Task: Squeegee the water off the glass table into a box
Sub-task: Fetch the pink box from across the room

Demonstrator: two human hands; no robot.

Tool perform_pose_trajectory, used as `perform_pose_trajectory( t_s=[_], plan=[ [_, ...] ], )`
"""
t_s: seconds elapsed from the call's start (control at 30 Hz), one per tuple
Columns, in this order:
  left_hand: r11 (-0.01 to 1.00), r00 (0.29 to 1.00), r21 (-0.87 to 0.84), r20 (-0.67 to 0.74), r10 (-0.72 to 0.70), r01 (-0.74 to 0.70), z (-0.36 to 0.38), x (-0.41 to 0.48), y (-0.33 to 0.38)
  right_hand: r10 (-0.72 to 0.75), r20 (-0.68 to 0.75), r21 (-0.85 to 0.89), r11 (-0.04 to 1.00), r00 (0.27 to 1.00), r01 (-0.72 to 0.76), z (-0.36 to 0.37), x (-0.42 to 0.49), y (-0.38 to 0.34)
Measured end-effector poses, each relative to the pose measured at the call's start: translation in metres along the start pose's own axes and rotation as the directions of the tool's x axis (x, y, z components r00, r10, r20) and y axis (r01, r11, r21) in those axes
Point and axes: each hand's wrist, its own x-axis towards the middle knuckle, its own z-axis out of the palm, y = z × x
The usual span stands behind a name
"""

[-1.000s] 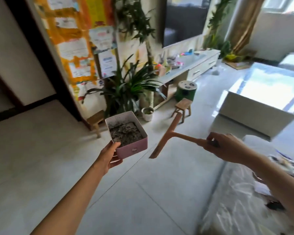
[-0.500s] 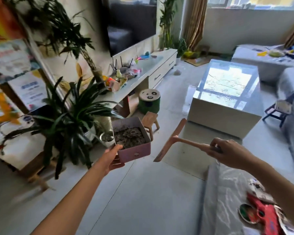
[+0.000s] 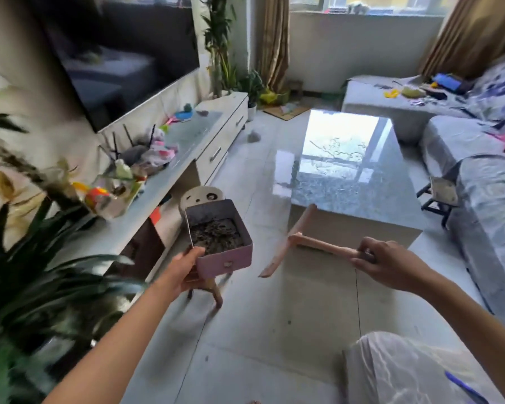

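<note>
My left hand [image 3: 180, 271] grips a small pink box [image 3: 222, 256] by its near corner, held up in the air; dark wet debris lies inside. My right hand [image 3: 391, 265] holds the handle of a pink squeegee [image 3: 298, 242], its blade pointing left and standing slanted in front of the table's near end. The glass-topped coffee table [image 3: 347, 176] stands ahead in the middle of the room, with streaks and beads of water on its shiny top. Both hands are short of the table.
A low TV cabinet [image 3: 187, 158] with clutter runs along the left wall under a big screen. Potted plants [image 3: 35, 272] crowd the near left. A panda stool [image 3: 201, 196] and a small wooden stool [image 3: 213, 290] stand behind the box. Covered sofas [image 3: 484, 176] line the right side.
The view has swung right and forward, bringing the glass table closer and more central. Both hands keep the same hold on the box and the squeegee.
</note>
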Motion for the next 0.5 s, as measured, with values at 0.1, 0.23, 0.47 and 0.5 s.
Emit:
perform_pose_trajectory(
  t_s=[0.1,0.23,0.47,0.5],
  plan=[
    [0.996,1.000,0.088,0.019,0.024,-0.025,0.040,0.079,0.060,0.068,0.005,0.027,0.997,0.998,-0.068,-0.021,0.079,0.022],
    [0.988,0.996,0.150,0.094,0.007,-0.021,0.099,0.170,0.123,0.115,0.013,0.046,0.992,0.993,-0.116,-0.041,0.178,0.060],
    [0.991,0.982,0.121,0.174,-0.075,0.054,0.196,0.326,0.207,0.147,0.014,0.079,0.986,0.989,-0.147,-0.070,0.360,0.133],
    [0.991,0.980,0.122,0.184,-0.079,0.057,0.210,0.352,0.222,0.155,0.016,0.081,0.985,0.988,-0.156,-0.078,0.393,0.143]
  ],
)
